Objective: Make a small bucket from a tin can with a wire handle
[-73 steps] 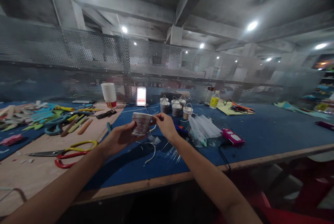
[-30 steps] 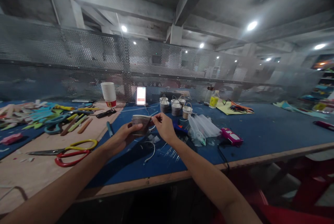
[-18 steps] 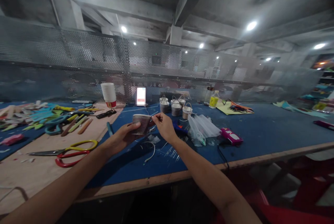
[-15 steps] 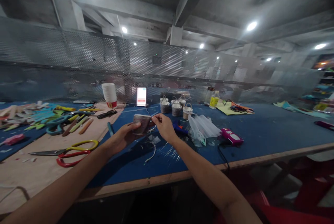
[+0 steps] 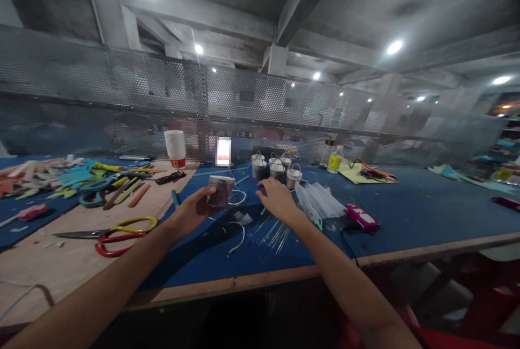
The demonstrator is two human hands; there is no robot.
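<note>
Here's my left hand, gripping the grey cup by its side at the centre of the frame, probably so the rim and right side are free. My right hand is apart from it, fingers half curled just in front of the small handled buckets; whether it grasps anything, I can't tell. Those buckets stand toward the bench's back, seemingly parked out of my way.

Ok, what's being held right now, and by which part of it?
The left hand holds the gray-brown cup by its left side, below the rim; I can't tell whether the right hand holds anything.
</note>
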